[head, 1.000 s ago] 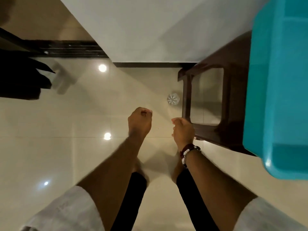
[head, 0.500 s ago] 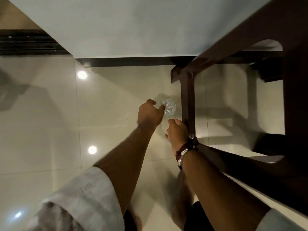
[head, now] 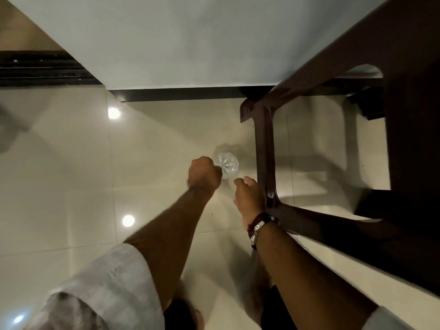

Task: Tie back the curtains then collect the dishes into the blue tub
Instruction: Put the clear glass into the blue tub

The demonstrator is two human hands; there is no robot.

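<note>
Fingers of the left hand (head: pixel 204 173) now curl onto the glass (head: pixel 227 164), reached since a second ago; right hand (head: pixel 248 195) loosely curled, empty; pickup starts.

Both your arms reach forward and down, forearms bare below rolled pale sleeves. Your left hand (head: pixel 205 173) is curled tight, fingers closed on something at its far side. Your right hand (head: pixel 248 196) hangs just beside it, fingers loosely curled, a beaded band on its wrist.

Left hand (head: pixel 204 173) grips a clear glass (head: pixel 227 164) beside a brown stool (head: pixel 265 163).
</note>
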